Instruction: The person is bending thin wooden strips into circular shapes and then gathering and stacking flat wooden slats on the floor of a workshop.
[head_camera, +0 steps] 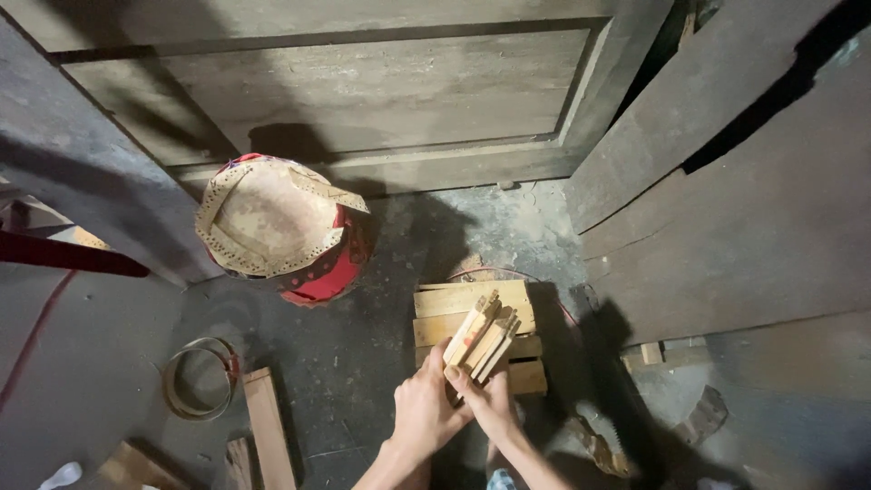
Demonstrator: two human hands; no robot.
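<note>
Head view: both hands' fingers (451, 374) closed around wood strips (484, 336); dusty concrete floor (363, 345); wooden door (363, 91).

drum (281, 227) left of pallet (454, 304), door (363, 91) behind

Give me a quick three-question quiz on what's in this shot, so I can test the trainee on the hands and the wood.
1. True or false: both hands grip the bundle of wooden sticks.
2. What does the bundle stand over?
A. the metal ring
B. the small slatted wooden pallet
C. the loose plank
3. Fill in: the red, patched drum-like seat lies to the ____ of the bundle.

Key:
1. True: left hand and right hand meet at its lower end.
2. B
3. left
</note>
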